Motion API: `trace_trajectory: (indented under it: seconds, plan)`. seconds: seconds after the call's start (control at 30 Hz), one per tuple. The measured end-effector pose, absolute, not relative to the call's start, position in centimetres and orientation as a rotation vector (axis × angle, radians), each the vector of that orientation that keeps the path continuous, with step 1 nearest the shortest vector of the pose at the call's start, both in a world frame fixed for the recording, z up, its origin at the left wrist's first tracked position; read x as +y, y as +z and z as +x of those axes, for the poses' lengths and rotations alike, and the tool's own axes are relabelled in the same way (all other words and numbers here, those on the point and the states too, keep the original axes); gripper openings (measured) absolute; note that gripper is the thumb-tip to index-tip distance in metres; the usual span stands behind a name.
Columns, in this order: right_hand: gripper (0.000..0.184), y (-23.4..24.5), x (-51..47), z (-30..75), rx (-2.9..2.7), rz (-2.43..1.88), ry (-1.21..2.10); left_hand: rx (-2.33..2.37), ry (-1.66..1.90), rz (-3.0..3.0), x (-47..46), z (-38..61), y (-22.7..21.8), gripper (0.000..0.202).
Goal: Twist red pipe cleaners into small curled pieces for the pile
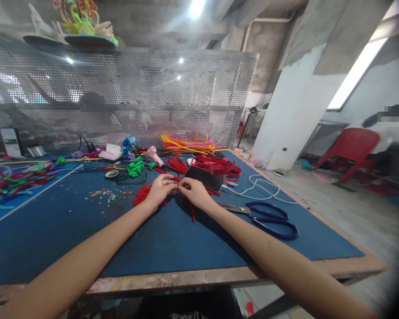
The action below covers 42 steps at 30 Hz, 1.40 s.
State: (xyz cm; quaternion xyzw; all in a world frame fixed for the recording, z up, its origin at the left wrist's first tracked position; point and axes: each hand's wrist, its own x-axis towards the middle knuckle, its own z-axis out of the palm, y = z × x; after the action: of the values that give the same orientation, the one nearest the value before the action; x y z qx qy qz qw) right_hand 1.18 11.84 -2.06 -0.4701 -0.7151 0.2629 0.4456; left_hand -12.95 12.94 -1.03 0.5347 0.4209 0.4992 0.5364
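Observation:
Both hands meet over the middle of the blue mat (119, 248). My left hand (161, 189) is closed, its fingertips pinching a red pipe cleaner (193, 213). Close against it, my right hand (193, 191) pinches the same red piece, one end of which hangs down toward the mat. The exact grip point is small and partly covered by the fingers. A heap of red fuzzy pieces (142, 195) lies beside and partly behind my left hand. Just beyond my right hand rests a black phone (204, 178) with a white cable (269, 195) plugged in.
Blue-handled scissors (269, 217) lie right of my right forearm. Further back are green fuzzy pieces (135, 166), a pink glue gun (154, 156), a tape roll (112, 175) and yellow-orange pipe cleaners (189, 144). A perforated metal screen (136, 88) stands behind. A person sits on a red chair (349, 150).

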Motion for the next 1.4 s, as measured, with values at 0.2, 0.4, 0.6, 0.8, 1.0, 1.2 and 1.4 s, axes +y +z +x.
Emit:
trace_trajectory:
  seconds: [0.2,0.4,0.6,0.8,1.0,1.2,1.4]
  plan:
    - [0.009,-2.3,12.3,1.3,-1.759,-1.176,0.674,1.011,1.191,1.246,12.6,-13.0,-0.8,0.03]
    - [0.011,-2.2,12.3,1.3,-1.73,-1.156,0.74,0.983,1.214,1.273,12.5,-12.9,-0.7,0.026]
    - [0.006,-1.8,11.7,1.1,-1.662,-1.197,0.772,0.949,1.192,1.296,12.6,-12.8,-0.8,0.026]
    - [0.004,-1.9,11.8,1.1,-1.597,-1.185,0.9,0.925,1.179,1.339,13.0,-12.9,-1.3,0.027]
    - [0.009,-1.7,11.4,0.7,-1.48,-1.122,1.154,0.91,1.261,1.389,13.2,-13.0,-1.3,0.028]
    - [0.016,-1.5,10.9,0.3,-1.439,-1.073,1.264,0.911,1.281,1.405,13.1,-12.9,-1.4,0.031]
    - [0.007,-1.3,11.2,0.5,-1.441,-1.101,1.191,0.918,1.255,1.523,13.0,-12.8,-1.3,0.032]
